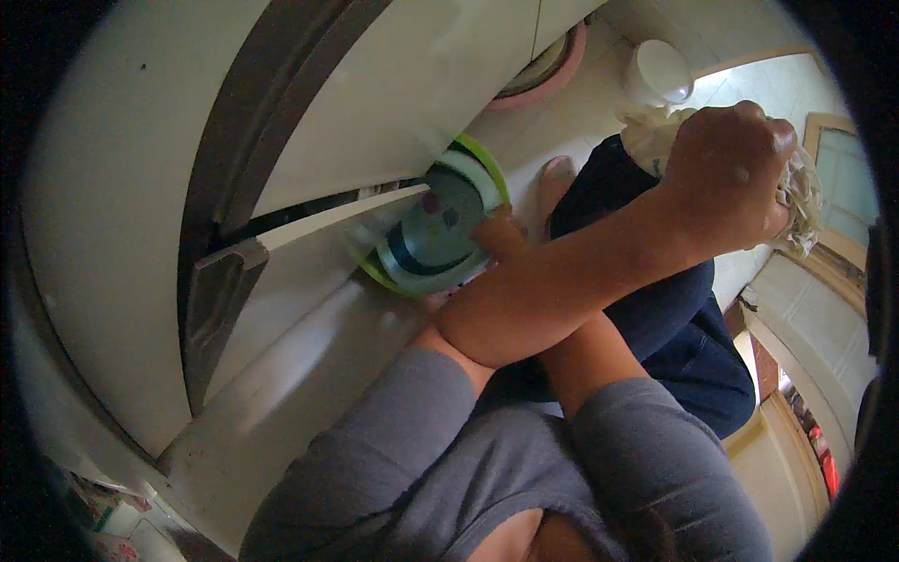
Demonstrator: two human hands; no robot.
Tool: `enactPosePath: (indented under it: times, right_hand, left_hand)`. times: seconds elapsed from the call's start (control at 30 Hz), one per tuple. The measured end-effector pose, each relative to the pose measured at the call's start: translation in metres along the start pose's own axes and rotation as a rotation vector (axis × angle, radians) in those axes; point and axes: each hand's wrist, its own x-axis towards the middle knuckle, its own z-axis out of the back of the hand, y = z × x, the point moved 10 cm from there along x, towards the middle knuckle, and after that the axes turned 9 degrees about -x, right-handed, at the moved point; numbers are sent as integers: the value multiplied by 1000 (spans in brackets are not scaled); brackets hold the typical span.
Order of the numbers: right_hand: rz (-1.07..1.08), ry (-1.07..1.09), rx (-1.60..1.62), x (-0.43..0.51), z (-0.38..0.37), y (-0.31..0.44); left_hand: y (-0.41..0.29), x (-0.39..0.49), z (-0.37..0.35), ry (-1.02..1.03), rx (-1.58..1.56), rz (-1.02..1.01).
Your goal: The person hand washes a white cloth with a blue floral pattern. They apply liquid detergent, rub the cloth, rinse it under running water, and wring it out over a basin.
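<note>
My left forearm crosses over my right one, and my left hand is a fist around a crumpled cream cloth. Cloth bulges out on both sides of the fist, above my knee. My right hand, blurred and partly covered by the left forearm, is at the near rim of a green-rimmed basin. Its fingers are too unclear to show whether they grip the rim. The basin has a teal inside with dark blue bands and spots, and stands low against a white cabinet panel.
A dark handle strip runs along the cabinet at left, beside a pale ledge. Farther off are a pink-rimmed round tub and a white bucket-like container on the tiled floor. My knees in dark trousers are bent at right.
</note>
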Motion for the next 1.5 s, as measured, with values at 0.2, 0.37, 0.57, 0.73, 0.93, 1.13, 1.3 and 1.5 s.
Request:
enactPosePath:
  times: [0.2,0.37,0.57,0.73,0.93,1.13,1.3,1.5]
  right_hand:
    - [55,-38,-320,-5,22,-46]
    - [-94,-72,75,-90,97,-59]
    - [-28,-92,202,-70,94,-56]
    - [44,-65,347,-90,98,-26]
    - [-118,-139,162,-93,115,-25]
    - [-215,-132,351,-64,98,-53]
    - [134,215,666,-91,106,-6]
    - [65,370,839,-113,124,-32]
  left_hand:
    - [-7,-5,2,-78,-96,32]
    - [-3,-14,5,-115,-150,119]
    - [-2,-15,8,-78,-202,157]
    - [1,-16,23,-93,-191,154]
    - [4,-17,35,-104,-173,123]
    - [-2,-18,37,-98,-170,103]
    - [7,-22,40,-70,-232,170]
    - [-1,-19,42,-43,-240,137]
